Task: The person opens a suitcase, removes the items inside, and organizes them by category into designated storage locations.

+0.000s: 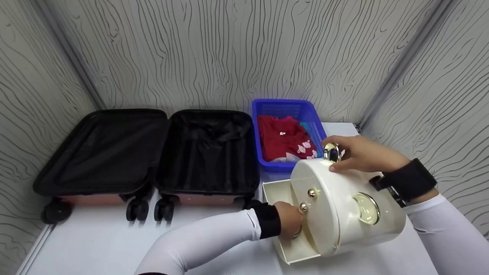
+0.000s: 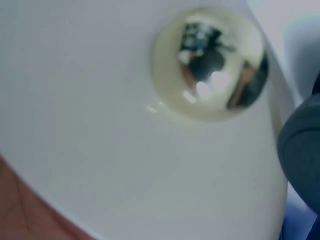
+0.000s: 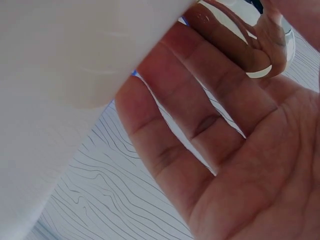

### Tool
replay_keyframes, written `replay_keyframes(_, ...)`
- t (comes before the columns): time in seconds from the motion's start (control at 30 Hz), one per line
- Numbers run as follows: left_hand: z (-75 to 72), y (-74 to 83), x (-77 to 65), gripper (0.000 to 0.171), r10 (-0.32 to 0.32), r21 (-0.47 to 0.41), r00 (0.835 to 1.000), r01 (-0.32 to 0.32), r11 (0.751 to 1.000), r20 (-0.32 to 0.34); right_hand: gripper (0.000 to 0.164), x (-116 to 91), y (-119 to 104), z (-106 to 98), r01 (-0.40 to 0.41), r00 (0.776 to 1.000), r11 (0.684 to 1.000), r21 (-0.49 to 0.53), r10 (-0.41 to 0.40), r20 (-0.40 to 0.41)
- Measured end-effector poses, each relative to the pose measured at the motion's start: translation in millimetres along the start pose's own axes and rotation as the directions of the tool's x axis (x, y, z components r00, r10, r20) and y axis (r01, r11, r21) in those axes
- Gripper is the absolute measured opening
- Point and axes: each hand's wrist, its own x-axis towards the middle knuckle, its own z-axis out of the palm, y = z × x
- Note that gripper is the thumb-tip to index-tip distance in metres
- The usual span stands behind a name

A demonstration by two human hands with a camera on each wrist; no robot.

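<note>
A white storage box [image 1: 361,233] with rounded sides and gold knobs stands tilted at the right, one drawer [image 1: 273,187] pulled out toward the left. Into this drawer reaches my left hand [image 1: 289,219], its fingers largely hidden. Part of a shiny gold curved piece shows beneath that hand; I cannot tell whether the fingers hold it. A round gold knob [image 2: 210,65] fills the upper part of the left wrist view. With index finger and thumb around the gold handle [image 1: 331,151] on the box, my right hand [image 1: 357,152] holds it; the other fingers lie along the box in the right wrist view.
An open suitcase [image 1: 208,191] with black lining lies at the left, both halves spread. Between suitcase and box, toward the back, a blue basket [image 1: 282,167] holds folded red clothing [image 1: 279,139]. Patterned panels [image 1: 229,49] enclose the white table [image 1: 103,244].
</note>
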Motion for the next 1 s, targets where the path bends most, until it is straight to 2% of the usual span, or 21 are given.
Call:
replay_keyframes(0.1,0.4,-3.3,-3.0,0.018,0.006,-0.028,1.0,-0.006,1.0,-0.014,0.06,-0.7,0.5,0.1,-0.005,1.0,1.0,0.013,0.005,-0.002)
replay_keyframes(0.3,-6.3,-21.5,-22.0,0.035,0.035,-0.1,0.992,-0.047,0.994,-0.119,0.059,-1.3,2.8,1.4,-0.012,1.0,1.0,0.019,0.012,-0.005)
replay_keyframes(0.43,-12.8,-45.4,-39.2,0.033,0.044,-0.179,0.969,-0.089,0.98,-0.242,0.059,-1.8,3.1,0.8,-0.013,1.0,1.0,0.015,0.013,-0.009)
replay_keyframes(0.57,-10.7,-69.7,-57.4,0.034,-0.032,-0.297,0.935,-0.08,0.952,-0.354,0.06,-2.8,2.4,-0.5,-0.012,1.0,1.0,0.009,0.012,-0.014)
replay_keyframes(0.67,1.7,-78.7,-72.6,0.035,-0.117,-0.398,0.909,-0.058,0.916,-0.401,0.06,-2.7,1.5,-0.7,-0.013,1.0,1.0,0.008,0.013,-0.014)
replay_keyframes(0.77,21.3,-78.3,-87.9,0.032,-0.182,-0.503,0.894,-0.056,0.862,-0.411,0.06,-0.9,0.3,0.3,-0.012,1.0,1.0,0.009,0.012,-0.009)
replay_keyframes(0.87,40.9,-71.6,-99.8,0.035,-0.209,-0.566,0.892,-0.062,0.822,-0.4,0.06,0.6,-0.4,1.5,-0.013,1.0,1.0,0.01,0.013,-0.007)
replay_keyframes(1.0,59.4,-59.6,-106.8,0.039,-0.225,-0.585,0.896,-0.048,0.81,-0.384,0.058,0.3,-0.2,2.7,-0.009,1.0,1.0,0.013,0.009,-0.011)
